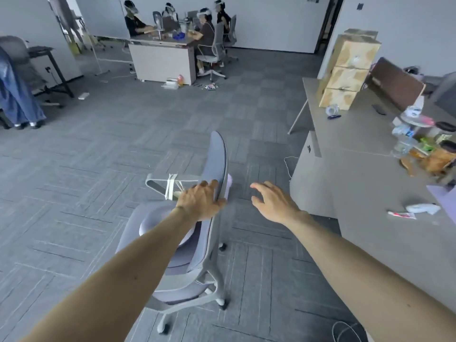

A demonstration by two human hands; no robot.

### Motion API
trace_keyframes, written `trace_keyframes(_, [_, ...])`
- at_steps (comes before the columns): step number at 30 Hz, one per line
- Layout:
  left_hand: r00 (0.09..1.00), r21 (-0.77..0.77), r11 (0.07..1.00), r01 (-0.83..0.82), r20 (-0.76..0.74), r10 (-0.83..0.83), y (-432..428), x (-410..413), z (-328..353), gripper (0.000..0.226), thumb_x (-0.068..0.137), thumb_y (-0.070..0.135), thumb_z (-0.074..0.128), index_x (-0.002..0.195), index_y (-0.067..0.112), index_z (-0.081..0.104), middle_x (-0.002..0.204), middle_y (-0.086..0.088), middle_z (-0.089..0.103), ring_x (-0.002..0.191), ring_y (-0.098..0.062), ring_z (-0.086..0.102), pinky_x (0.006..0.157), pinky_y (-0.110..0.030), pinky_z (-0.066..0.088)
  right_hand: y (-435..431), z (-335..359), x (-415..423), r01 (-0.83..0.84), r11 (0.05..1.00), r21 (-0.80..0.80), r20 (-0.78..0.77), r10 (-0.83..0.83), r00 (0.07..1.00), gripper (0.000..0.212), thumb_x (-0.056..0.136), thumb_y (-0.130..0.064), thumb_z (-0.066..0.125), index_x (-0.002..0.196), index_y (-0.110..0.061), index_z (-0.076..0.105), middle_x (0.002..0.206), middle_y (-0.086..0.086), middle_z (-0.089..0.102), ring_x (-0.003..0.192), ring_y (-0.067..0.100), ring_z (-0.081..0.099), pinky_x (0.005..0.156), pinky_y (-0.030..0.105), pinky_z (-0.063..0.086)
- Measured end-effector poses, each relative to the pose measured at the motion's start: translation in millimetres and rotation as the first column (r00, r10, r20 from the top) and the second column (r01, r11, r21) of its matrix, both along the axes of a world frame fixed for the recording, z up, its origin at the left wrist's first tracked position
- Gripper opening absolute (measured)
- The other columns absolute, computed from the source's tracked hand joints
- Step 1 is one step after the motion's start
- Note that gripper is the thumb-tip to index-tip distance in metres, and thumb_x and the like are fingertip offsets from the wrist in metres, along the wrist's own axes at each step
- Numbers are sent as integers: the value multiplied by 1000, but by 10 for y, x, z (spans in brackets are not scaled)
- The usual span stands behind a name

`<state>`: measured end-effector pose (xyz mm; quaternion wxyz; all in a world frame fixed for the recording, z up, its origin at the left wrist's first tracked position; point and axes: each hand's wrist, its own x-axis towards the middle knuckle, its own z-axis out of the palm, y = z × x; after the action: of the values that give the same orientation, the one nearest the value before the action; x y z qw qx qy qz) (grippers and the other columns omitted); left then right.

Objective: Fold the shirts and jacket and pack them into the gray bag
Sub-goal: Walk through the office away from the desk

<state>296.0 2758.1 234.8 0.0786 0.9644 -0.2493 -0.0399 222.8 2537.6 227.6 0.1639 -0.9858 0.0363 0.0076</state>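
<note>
- Left hand (200, 202) grips the back edge of the chair (217, 159).
- Right hand (274, 203) open, fingers spread, in the air between chair and surface (357, 144).
- Lilac cloth (228, 185) just beyond the left fingers, behind the chair back; cannot tell whether it is a shirt.

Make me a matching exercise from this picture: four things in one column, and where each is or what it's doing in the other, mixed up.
1 left hand
2 right hand
3 tube
4 boxes

A stacked at the far end of the desk
B grips the back of the chair
C lies on the near part of the desk
D open in the air, holding nothing

Pairs: 1-B, 2-D, 3-C, 4-A
</note>
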Motion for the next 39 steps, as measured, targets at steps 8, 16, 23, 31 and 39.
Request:
trace_keyframes(8, [982,-138,972,-189,-42,185,-655,596,-275,33,98,36,46,119,12,39,105,-15,66,95,-40,66,78,-43,49,-481,-146,1339,-131,991,21,50,129,990,45,102,-35,40,146,-25,38,139,5,47,125,28,49,95,38,43])
trace_keyframes(16, [929,-128,920,-369,-18,370,-907,516,-242,32,95,18,46,126,10,41,95,-17,68,85,-45,65,66,-39,41,-476,-161,2429,-400,915,59,98,394,914,46,103,-32,44,142,-8,46,148,10,40,132,28,44,107,38,37])
trace_keyframes(23, [927,-109,922,-372,-97,362,-642,142,-181,43,89,38,28,125,19,40,89,-9,66,77,-37,63,71,-45,52,-480,-149,2650,-458,888,33,234,439,868,32,97,-24,53,123,-8,62,131,16,55,115,36,55,97,47,46])
trace_keyframes(31, [935,-162,921,-355,-84,345,173,-440,-254,29,100,53,35,120,39,51,72,5,58,70,-24,54,68,-34,36,-217,-174,2310,-438,895,-83,80,444,892,49,79,-41,27,74,-14,68,78,7,71,74,34,61,69,37,51])
trace_keyframes(39, [763,-34,765,-643,-126,635,736,-728,-135,46,102,53,24,76,27,51,81,-5,54,88,-35,58,72,-38,40,236,-197,1668,-392,910,-135,-37,390,920,38,80,-38,34,77,-22,68,97,-3,73,76,27,66,71,37,57])
